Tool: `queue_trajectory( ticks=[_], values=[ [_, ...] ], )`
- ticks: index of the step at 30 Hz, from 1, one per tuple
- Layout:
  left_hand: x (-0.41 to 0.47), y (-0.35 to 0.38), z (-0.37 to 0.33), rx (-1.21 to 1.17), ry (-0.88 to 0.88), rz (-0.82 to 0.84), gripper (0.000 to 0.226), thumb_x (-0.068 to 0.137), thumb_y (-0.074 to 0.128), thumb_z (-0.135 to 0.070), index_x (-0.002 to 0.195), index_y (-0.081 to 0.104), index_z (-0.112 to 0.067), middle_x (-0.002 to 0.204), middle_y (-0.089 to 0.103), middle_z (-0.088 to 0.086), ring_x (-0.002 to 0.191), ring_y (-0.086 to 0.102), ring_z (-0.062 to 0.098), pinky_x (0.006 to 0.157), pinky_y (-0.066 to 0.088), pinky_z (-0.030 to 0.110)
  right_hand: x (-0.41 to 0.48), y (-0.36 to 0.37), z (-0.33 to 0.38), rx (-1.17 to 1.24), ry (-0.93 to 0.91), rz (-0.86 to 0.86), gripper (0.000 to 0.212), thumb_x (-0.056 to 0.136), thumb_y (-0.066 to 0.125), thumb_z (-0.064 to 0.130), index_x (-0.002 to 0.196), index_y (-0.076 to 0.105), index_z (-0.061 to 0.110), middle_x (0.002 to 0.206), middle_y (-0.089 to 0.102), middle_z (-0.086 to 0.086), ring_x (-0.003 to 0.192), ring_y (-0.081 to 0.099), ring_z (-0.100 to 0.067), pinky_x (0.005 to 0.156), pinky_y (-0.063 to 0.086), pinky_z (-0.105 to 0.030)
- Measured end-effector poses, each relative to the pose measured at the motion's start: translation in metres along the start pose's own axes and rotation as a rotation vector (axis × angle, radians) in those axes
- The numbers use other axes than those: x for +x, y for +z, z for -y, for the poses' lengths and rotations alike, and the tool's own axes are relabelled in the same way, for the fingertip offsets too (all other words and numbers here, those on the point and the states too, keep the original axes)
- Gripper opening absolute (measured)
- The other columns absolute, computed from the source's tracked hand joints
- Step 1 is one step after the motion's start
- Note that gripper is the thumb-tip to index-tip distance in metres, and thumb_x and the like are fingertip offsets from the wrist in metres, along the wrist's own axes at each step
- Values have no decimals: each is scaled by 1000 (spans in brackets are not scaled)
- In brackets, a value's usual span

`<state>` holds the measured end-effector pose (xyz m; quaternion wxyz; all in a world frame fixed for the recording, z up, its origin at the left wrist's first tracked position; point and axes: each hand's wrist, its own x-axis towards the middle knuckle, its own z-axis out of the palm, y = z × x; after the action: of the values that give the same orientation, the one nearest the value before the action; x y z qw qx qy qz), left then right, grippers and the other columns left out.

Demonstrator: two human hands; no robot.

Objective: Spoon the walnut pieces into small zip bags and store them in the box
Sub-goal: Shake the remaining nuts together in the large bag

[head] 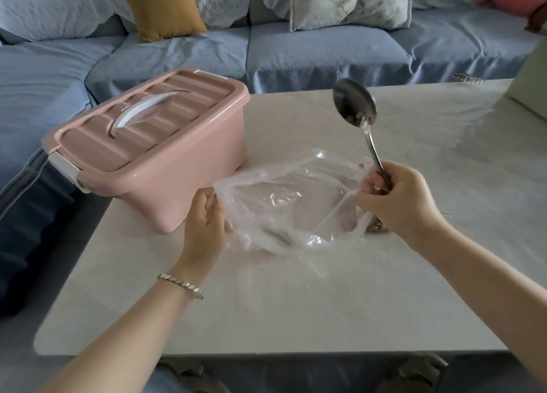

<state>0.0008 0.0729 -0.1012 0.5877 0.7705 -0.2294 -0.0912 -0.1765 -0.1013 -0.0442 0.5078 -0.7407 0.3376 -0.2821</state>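
Clear plastic bag lay stretched open on the bench between both hands, left hand pinching its left edge, right hand gripping its right edge plus the upright spoon, while the closed pink box sat beyond the left hand.

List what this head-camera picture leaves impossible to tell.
- Pink box contents: the shut lid hides them, head view.
- Clear bag contents: crinkled, glaring plastic blurs them.
- Small brownish bits: the right hand covers them.
- Spoon bowl: only reflections show.
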Motion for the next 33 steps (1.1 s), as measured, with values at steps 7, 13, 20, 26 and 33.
queue_trajectory(
  ticks=[7,13,20,26,33],
  values=[
    [19,2,-16,51,-68,50,16,93,42,-7,81,48,-15,51,45,1,37,38,4,41,35,17,1,-6,7,58,88,8,39,68,52,-15,59,30,17,56,34,0,32,29,-4,35,25,-14],
    [11,3,-15,236,118,-121,34,85,53,-5,118,47,-7,115,52,4,104,53,13,81,39,16,-5,5,-7,-52,128,119,37,68,54,-12,60,32,17,56,33,0,42,30,-8,36,29,-16],
    [-24,16,-38,800,639,664,65,83,31,-58,133,47,-20,133,54,3,132,38,17,112,11,37,-15,32,-37,-117,186,208,37,68,58,-9,60,33,16,57,36,3,46,28,-8,43,26,-16],
    [-46,25,-3,1436,583,915,45,89,50,-37,127,45,-13,125,46,5,126,29,28,113,-4,47,-12,43,-57,-219,190,161,44,67,73,7,59,31,16,57,36,4,51,29,-14,50,26,-25],
    [-46,5,22,1069,955,825,43,53,82,-8,91,68,-21,79,67,-11,82,63,15,100,38,35,-6,75,-61,-534,40,390,58,58,83,37,64,28,19,64,35,7,55,29,-12,50,23,-27]
  ],
)
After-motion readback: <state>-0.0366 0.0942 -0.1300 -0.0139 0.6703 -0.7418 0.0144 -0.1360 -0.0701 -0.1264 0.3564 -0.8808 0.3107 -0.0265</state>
